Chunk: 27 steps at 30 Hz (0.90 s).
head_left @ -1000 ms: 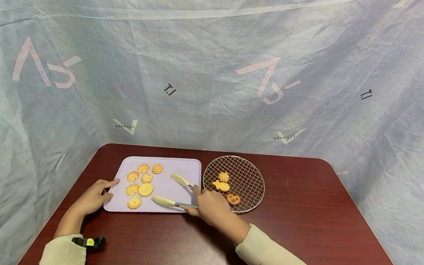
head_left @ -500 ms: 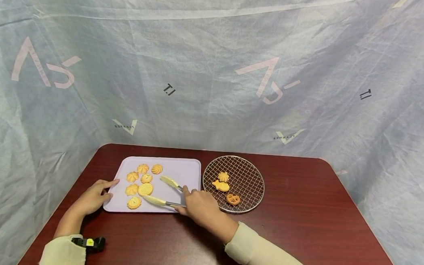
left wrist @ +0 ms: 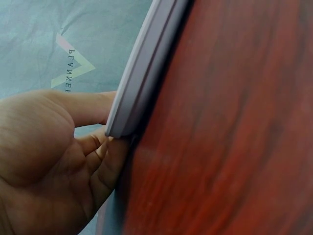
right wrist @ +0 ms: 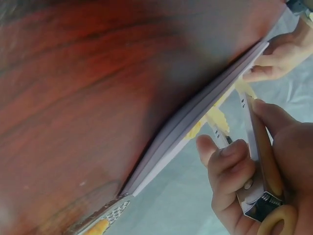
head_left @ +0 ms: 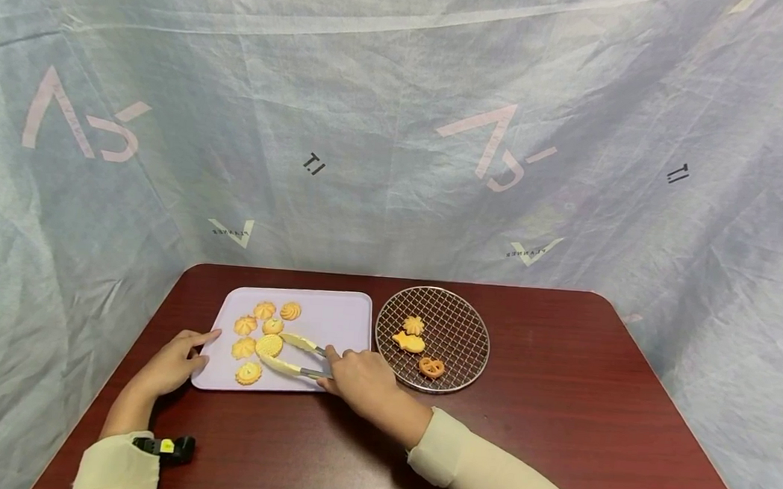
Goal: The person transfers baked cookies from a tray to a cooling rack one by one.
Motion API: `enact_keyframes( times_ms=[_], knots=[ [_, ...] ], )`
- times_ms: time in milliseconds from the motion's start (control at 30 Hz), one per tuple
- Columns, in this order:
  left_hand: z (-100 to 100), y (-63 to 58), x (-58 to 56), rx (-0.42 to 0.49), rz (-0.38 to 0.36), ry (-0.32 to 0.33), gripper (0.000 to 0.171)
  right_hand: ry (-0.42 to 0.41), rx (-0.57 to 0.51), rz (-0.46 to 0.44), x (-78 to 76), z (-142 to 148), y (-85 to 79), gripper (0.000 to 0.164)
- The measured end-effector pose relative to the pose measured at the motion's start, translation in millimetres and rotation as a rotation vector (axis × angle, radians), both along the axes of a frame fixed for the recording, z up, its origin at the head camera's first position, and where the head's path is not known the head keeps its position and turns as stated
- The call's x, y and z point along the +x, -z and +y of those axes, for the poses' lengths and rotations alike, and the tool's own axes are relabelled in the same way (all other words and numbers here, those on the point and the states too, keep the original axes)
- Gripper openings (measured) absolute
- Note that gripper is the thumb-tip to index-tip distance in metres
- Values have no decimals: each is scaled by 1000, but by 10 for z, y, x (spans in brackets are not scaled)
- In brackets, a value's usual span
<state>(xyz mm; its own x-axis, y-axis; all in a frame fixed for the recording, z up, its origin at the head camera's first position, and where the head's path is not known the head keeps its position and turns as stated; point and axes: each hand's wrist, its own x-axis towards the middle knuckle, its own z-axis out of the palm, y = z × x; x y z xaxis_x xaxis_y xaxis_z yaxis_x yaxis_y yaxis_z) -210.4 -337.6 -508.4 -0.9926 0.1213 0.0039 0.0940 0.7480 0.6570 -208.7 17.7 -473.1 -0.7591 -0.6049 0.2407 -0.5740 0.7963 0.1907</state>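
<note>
My right hand (head_left: 364, 385) grips metal tongs (right wrist: 254, 152) with pale yellow tips, the fingers wrapped round their arms. Over the lilac tray (head_left: 333, 312), the tong tips stand either side of a round waffle-patterned cookie (head_left: 269, 346), right at its edges. More cookies lie close by, among them a scalloped one (head_left: 248, 373) in front and a swirled one (head_left: 290, 311) towards the back. At the tray's left edge, my left hand (head_left: 178, 365) holds the rim with thumb and fingers; the left wrist view shows them at the tray corner (left wrist: 122, 122).
Right of the tray lies a round wire rack (head_left: 466, 339) bearing a flower-shaped cookie (head_left: 413, 325), a fish-shaped cookie (head_left: 409, 342) and a pretzel (head_left: 432, 367). All stand on a dark red wooden table (head_left: 557, 404). Grey cloth (head_left: 366, 220) hangs behind and at both sides.
My right hand has moved left with the tongs, from the tray's right half to the round waffle-patterned cookie, and the tong tips have drawn closer together. My left hand stays at the tray edge.
</note>
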Motion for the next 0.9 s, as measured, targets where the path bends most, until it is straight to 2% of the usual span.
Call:
enact_keyframes(
  times_ms=[200,467,900],
  knots=[
    [-2,3,-6,-1,0,-2,51,-25,-5,7,2,13,-13,54],
    [2,-11,-4,-3,-2,0,51,-37,-1,-34,5,81,-36,54],
    [11,-14,3,0,6,1,51,-8,-32,-37,-24,234,-90,55]
  ],
)
